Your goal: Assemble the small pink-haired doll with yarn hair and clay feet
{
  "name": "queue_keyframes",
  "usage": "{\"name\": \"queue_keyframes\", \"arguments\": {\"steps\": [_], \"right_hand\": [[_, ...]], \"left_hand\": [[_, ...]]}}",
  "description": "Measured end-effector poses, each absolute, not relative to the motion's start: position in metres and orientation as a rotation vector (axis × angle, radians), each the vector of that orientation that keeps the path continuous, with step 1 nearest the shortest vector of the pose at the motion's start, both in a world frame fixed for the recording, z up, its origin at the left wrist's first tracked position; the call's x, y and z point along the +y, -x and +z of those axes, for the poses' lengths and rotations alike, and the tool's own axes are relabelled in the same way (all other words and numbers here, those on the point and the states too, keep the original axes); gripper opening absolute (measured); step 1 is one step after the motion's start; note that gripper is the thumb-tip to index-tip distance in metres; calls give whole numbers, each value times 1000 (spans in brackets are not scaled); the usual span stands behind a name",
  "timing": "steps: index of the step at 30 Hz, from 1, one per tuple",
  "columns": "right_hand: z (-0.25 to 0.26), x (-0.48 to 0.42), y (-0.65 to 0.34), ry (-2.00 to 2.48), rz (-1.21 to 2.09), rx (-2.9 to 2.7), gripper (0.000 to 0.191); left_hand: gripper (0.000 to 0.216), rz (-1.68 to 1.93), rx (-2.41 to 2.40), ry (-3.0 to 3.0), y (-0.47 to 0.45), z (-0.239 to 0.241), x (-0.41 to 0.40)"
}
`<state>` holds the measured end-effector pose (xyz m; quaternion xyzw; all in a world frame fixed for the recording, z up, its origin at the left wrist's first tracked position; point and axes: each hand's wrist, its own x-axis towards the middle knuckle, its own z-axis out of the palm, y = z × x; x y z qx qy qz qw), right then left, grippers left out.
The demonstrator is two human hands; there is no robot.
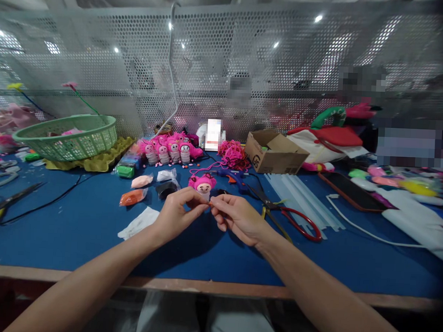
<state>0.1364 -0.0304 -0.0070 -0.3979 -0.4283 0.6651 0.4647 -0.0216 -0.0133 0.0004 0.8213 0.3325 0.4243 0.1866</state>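
Left hand (179, 212): thumb and forefinger pinched, apparently on a tiny reddish piece (210, 202) too small to identify
Right hand (239, 218): fingertips pinched on the same piece, close against the left
Pink-haired doll (203, 187): upright on blue table (210, 263), just beyond the fingertips
Scissors (269, 204): open, beside the right hand
White sheet (140, 222): flat, beside the left wrist
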Motion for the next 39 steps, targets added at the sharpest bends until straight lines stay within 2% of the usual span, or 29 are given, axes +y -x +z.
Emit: {"name": "queue_keyframes", "arguments": {"steps": [19,39], "right_hand": [[-10,-32,-132,1031,1500,-1097,28],[-6,-33,-131,1026,1537,-1052,23]], "left_hand": [[7,1234,910,-2431,20,-1,-13],[7,1224,941,-2429,20,-3,-12]]}}
